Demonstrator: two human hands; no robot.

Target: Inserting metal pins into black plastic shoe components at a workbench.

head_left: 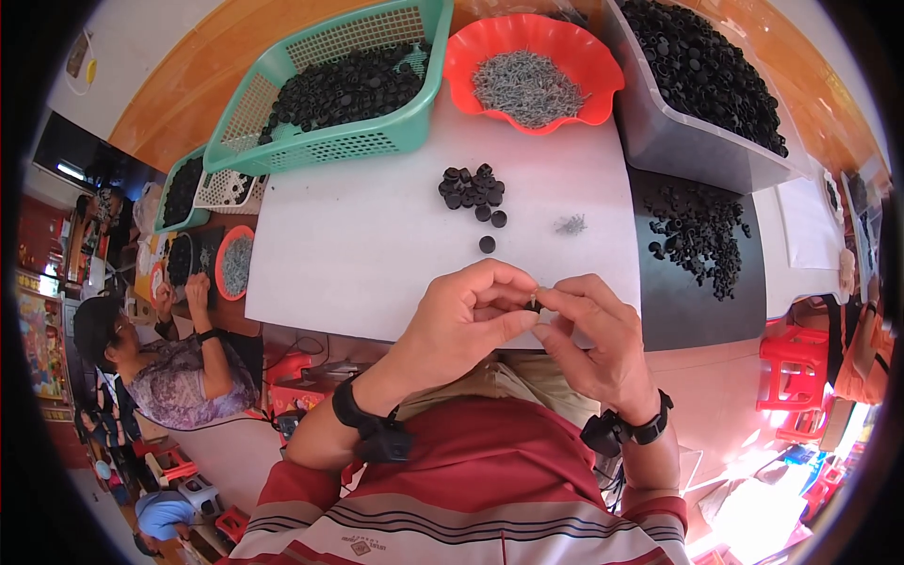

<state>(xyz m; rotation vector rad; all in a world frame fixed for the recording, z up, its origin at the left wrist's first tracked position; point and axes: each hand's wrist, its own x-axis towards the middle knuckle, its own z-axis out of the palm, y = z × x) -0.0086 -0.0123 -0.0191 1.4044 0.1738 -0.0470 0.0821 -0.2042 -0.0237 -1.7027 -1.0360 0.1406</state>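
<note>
My left hand pinches a small black plastic part between thumb and forefinger, at the near edge of the white work surface. From the other side my right hand meets it, fingertips closed against the part; a thin light-coloured bit shows there, too small to name. Just beyond my hands lies a single round black cap. Farther off is a cluster of such black caps. To its right sits a little heap of silvery screw-like pieces.
A green basket of black parts, a red bowl of silvery pieces and a grey bin line the far side. Loose black parts lie on a dark board at right. Another person works at left. Red stools stand right.
</note>
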